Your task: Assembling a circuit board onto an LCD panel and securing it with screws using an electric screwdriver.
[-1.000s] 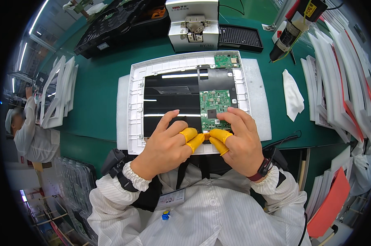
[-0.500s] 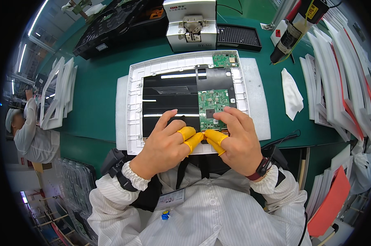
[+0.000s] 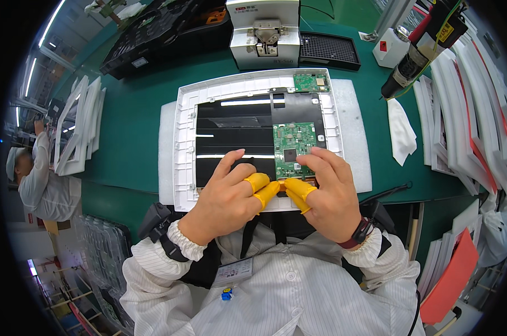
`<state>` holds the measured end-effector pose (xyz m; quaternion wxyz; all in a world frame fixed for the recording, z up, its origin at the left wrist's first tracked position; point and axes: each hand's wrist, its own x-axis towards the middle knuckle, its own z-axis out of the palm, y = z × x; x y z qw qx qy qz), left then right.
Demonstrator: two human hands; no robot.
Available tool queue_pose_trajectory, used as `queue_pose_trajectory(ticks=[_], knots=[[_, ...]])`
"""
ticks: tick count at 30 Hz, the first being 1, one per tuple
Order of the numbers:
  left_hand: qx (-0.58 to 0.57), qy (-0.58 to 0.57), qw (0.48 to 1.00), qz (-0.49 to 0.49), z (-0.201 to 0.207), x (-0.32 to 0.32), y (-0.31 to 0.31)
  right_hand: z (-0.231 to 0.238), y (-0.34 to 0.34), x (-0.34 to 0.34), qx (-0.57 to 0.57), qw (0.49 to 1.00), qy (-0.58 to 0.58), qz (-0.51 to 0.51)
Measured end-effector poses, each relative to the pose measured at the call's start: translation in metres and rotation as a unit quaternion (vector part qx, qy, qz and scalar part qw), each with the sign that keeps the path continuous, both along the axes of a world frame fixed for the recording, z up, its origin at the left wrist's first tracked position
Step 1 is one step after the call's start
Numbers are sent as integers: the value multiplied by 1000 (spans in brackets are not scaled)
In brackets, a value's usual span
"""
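Observation:
A white plastic frame (image 3: 184, 140) with a dark glossy panel (image 3: 231, 147) inside lies before me on a white foam sheet (image 3: 356, 140). A green circuit board (image 3: 287, 134) sits on the panel's right part, and a smaller green board (image 3: 306, 83) is at the frame's far right corner. At the near edge, my left hand (image 3: 226, 193) and my right hand (image 3: 333, 196), both wearing yellow finger cots, pinch an orange flexible ribbon (image 3: 284, 187) between fingertips that almost meet. The fingers hide most of it. My right index finger reaches over the larger board.
Behind the frame stands a screw feeder (image 3: 265, 14), beside a black perforated tray (image 3: 329, 49) and black case (image 3: 147, 47). An electric screwdriver (image 3: 407, 70) hangs above a white cloth (image 3: 402, 140). Foam-sheet stacks (image 3: 452, 95) line the right. Another person (image 3: 47, 187) works far left.
The hanging screwdriver has shifted right and nearer, its tip now by the cloth. My hands stay at the near edge, and slightly more of the orange ribbon shows between the fingertips.

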<state>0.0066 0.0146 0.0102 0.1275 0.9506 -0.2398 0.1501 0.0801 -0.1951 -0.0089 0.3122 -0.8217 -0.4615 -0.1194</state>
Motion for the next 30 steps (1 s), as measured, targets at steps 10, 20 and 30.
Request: queue_pose_trajectory(ticks=[10,20,30], knots=[[5,13,1000,-17,0,0,3,2,0,-1,1,999,27,-40],[10,21,999,-24,-1,0,5,1,0,0,0,1000,18,-13],[14,26,999,-19,-1,0,5,1,-1,1,6,1000,13,-13]])
